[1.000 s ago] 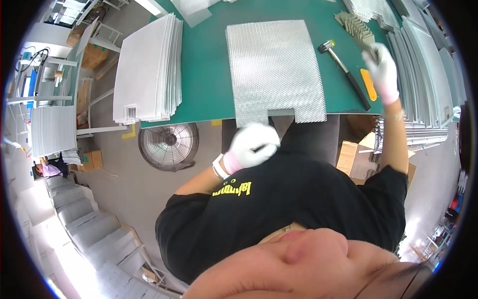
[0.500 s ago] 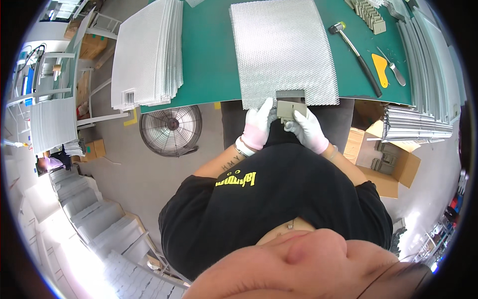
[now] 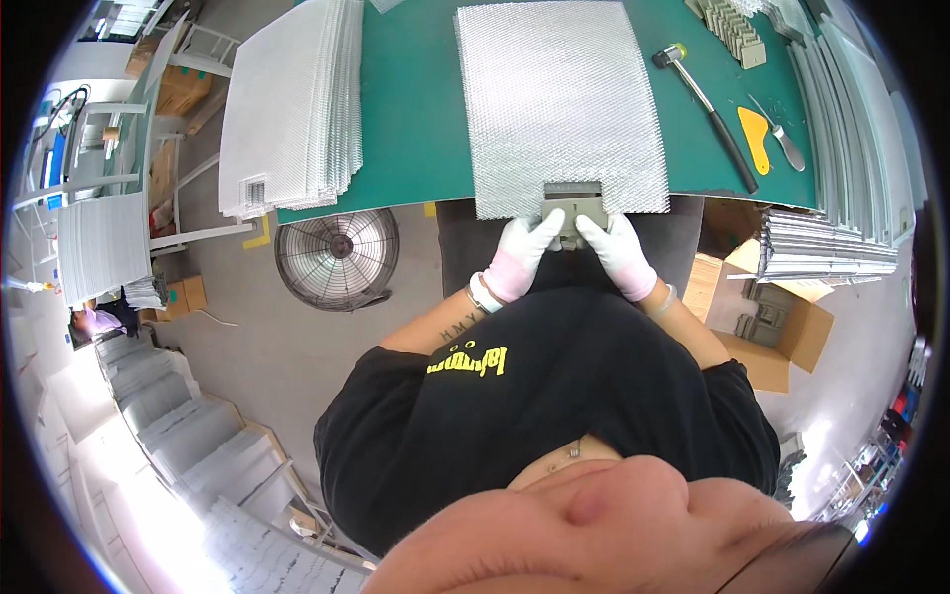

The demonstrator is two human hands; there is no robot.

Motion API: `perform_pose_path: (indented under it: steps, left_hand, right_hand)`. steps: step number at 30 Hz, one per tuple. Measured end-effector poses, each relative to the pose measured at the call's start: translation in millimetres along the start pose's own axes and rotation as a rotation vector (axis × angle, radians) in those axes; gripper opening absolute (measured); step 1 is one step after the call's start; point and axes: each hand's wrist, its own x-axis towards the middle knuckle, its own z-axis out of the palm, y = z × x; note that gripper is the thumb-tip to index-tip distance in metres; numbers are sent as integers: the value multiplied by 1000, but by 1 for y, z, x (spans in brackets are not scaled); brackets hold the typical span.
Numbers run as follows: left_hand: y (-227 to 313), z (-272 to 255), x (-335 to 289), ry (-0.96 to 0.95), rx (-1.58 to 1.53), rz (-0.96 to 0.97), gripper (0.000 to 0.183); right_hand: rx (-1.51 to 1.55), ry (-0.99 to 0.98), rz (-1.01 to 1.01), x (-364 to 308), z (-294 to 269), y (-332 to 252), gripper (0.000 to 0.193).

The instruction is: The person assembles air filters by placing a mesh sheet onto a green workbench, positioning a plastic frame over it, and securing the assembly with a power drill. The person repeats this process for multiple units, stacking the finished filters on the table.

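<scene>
A silver metal mesh panel lies on the green table, its notched edge hanging slightly over the front. In that notch sits a small grey-beige plastic plate, with a dark gap showing above it. My left hand, in a white glove, grips the plate's left side with the thumb on top. My right hand, gloved as well, pinches the plate's right side. The fingers under the plate are mostly hidden.
Left is a stack of mesh panels. Right lie a mallet, a yellow scraper, a screwdriver-like tool and several plastic plates. A floor fan and an open carton stand below table height.
Both hands have pushed the plastic plate forward and slightly left into the panel's notch. My left index finger, raised before, now rests lower by the plate.
</scene>
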Motion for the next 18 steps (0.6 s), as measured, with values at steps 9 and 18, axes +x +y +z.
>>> perform_pose_path:
  steps: [9,18]
  left_hand:
    - [-13,-15,13,-64,91,-11,36]
    - [-7,2,-1,-149,-467,-109,42]
  right_hand:
    - [218,399,6,-9,1,-6,28]
    - [163,383,-40,-6,0,3,32]
